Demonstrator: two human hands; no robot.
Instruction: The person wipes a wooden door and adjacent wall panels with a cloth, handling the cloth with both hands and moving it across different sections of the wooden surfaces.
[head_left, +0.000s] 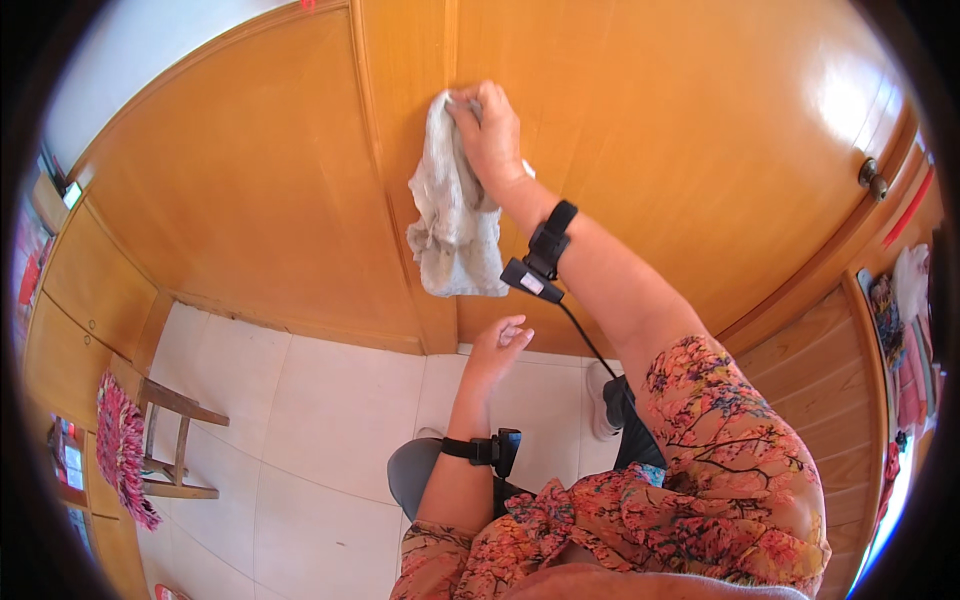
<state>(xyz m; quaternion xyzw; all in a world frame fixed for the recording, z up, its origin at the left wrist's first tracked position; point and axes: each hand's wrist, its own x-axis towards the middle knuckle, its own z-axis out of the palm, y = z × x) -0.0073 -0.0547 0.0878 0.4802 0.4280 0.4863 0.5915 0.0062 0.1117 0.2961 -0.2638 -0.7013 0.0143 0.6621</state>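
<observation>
My right hand is closed on the top of a whitish, stained cloth, near the edge where a wooden door meets its frame. The cloth hangs down in loose folds in front of the wood; whether it touches the wood all along cannot be told. Below the cloth is my left hand, its fingers loosely curled, holding nothing. Each forearm wears a black strap with a small device on it, and a cable runs from the right one.
A metal door knob is at the right. Lower left, a wooden stool with a shaggy pink cover stands on the tiled floor beside wooden cabinets. Fabrics hang at the far right, next to a wood-panelled piece.
</observation>
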